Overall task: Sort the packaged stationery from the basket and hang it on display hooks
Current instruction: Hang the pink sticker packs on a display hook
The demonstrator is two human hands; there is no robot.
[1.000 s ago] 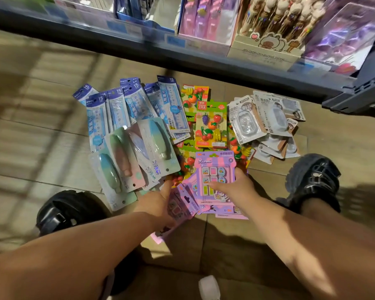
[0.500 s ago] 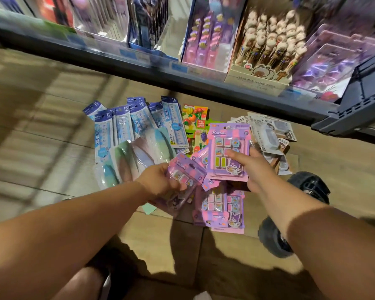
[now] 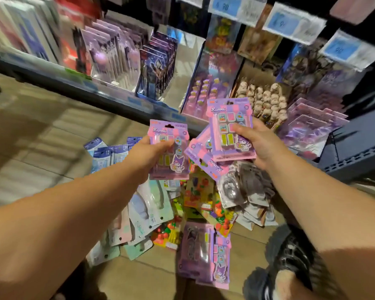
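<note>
pink-and-purple carded eraser pack [image 3: 169, 151] pinched in the left hand [image 3: 148, 154], raised above the floor pile [image 3: 195, 204]; right hand [image 3: 258, 144] grips several matching packs [image 3: 231, 128] near the shelf [image 3: 108, 96].

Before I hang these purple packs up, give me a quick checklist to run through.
1. Left hand grips one purple pack: ok.
2. Right hand grips the stack of packs: ok.
3. Stack squared up: not ok, a lower pack sticks out tilted.
4. Hang hole on the left hand's pack clear of fingers: ok.
5. Free hook found: cannot tell, the shelves are blurred.
6. All purple packs gathered: not ok, floor packs lie below.
</note>
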